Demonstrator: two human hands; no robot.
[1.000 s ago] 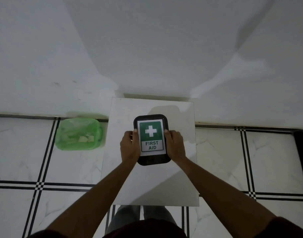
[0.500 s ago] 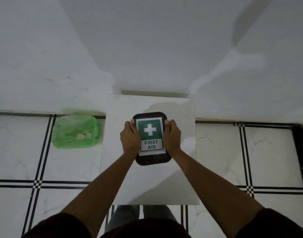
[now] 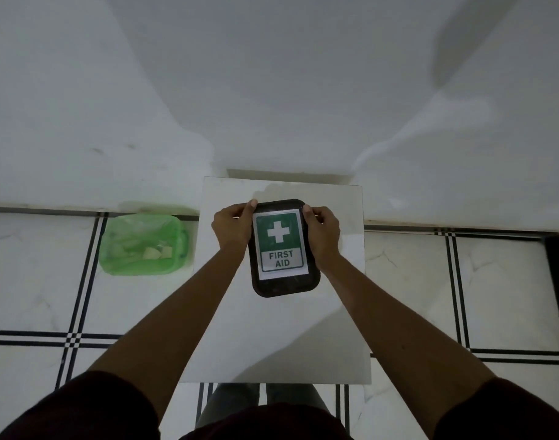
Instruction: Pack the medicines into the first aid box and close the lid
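First aid box (image 3: 284,249) is lying flat on the pale surface (image 3: 281,338), toward its far half, with its lid closed. It is showing a dark, rounded-corner shell, and a white label is covering most of the top: a green panel with a white cross above the words FIRST AID. The left hand (image 3: 232,227) is gripping the box's far left corner, thumb resting on the lid's edge. The right hand (image 3: 322,231) is gripping the far right corner in the same way, thumb lying on the lid. Both forearms are reaching in from dark sleeves. A green basket (image 3: 143,244) with pale items inside is sitting on the tiled floor (image 3: 493,296), left of the surface.
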